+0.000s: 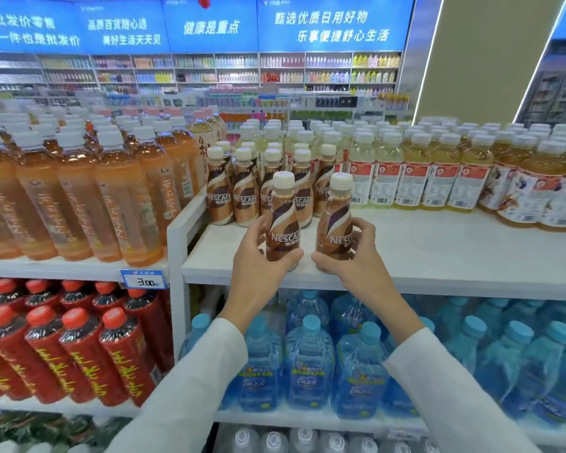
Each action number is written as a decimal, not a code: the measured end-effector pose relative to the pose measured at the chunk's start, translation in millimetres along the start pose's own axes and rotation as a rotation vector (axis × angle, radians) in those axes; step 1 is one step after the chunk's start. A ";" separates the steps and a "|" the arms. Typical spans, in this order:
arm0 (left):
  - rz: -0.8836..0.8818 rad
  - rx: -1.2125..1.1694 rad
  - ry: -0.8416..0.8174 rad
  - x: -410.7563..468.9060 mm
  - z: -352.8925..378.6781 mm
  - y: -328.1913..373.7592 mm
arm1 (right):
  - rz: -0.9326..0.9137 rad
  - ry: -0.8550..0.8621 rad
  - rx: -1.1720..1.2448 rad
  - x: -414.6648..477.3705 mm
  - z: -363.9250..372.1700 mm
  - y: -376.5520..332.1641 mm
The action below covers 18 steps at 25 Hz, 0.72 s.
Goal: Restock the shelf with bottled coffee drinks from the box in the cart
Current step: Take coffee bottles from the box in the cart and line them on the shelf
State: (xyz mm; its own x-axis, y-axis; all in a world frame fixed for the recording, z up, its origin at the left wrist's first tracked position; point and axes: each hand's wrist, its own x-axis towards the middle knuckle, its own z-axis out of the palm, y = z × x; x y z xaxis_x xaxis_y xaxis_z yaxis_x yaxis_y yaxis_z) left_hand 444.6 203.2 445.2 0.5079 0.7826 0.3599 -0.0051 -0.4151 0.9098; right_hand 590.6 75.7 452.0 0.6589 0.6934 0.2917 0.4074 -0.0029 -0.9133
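Observation:
Each hand holds one brown Nescafe coffee bottle with a cream cap, upright, over the front of the white top shelf point(438, 250). My left hand point(258, 259) grips the left bottle point(283, 217) around its lower half. My right hand point(350, 253) grips the right bottle point(335, 220) the same way. Both bottle bases are at or just above the shelf surface near its front edge. Behind them stand several Nescafe bottles point(245, 194) in rows. The box and the cart are out of view.
Orange tea bottles point(79, 197) fill the shelf to the left, pale yellow drinks point(415, 171) the right. Blue water bottles point(311, 354) sit on the shelf below, red bottles point(79, 348) lower left. A white divider point(185, 223) borders the coffee section.

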 end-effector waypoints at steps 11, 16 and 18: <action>-0.035 0.109 -0.016 0.8 5.0 1.7 | -0.054 0.187 -0.110 -11.4 4.5 -4.8; -0.024 0.081 -0.027 -2.0 7.7 3.4 | -0.068 0.198 -0.110 -19.4 3.5 -0.5; -0.027 0.084 0.071 -5.8 10.1 5.2 | -0.065 0.210 -0.127 -20.7 4.0 -0.4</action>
State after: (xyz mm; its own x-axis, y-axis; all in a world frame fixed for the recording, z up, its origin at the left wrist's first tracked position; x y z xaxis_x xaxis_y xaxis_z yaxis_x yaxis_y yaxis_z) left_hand 450.3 191.8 445.7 0.4445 0.8239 0.3517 0.0820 -0.4284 0.8999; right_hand 574.2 64.2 445.3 0.7403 0.5300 0.4137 0.5207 -0.0628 -0.8514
